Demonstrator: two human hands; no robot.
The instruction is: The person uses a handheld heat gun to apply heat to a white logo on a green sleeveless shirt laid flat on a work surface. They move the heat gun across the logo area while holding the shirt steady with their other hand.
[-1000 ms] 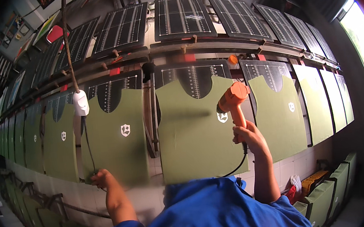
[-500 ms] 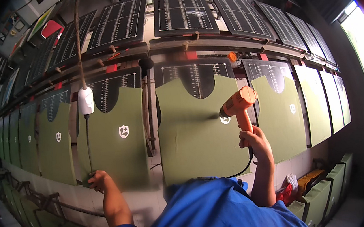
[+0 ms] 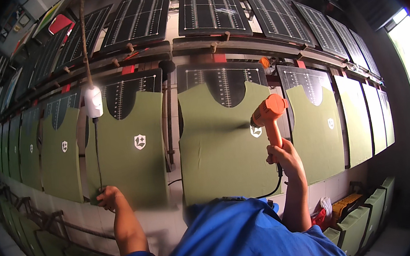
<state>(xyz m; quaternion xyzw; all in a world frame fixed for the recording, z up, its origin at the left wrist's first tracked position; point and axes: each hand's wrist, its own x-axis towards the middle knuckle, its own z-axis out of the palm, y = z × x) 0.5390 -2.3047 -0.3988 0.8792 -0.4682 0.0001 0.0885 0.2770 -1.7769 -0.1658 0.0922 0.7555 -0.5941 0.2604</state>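
Well, from my distant seat I have just the head view to work through. In it, the right hand [image 3: 286, 158] is wrapped round the handle of an orange hot-air gun [image 3: 271, 109], which points leftward over the right half of the central green panel [image 3: 222, 151]. Its dark nozzle hangs by a white emblem [image 3: 256, 132], hiding part of it; I can't tell how large the gap beneath is. The panel lies on a black board [image 3: 219, 87], whose ruled upper edge shows past the neckline. The left hand [image 3: 112, 197] is closed, fingers curled around a black cord [image 3: 98, 149] at the lower left corner of the left green panel [image 3: 129, 171]; that cord drops from a white connector [image 3: 93, 102] hanging near the same panel's upper left corner.

To do this well, I'd keep the nozzle clear of the surface at an even gap, sweep it slowly across the whole emblem rather than park on one spot, and let the left hand manage the cord's slack. I'd also watch the lead [image 3: 279, 184] looping from the handle past the central panel's lower right corner, since it could drag.

Against half a second ago, everything sits slightly higher, so the camera probably tilted. The gun stays beside the emblem, both grips hold, and the connector has drifted slightly left relative to the left panel.
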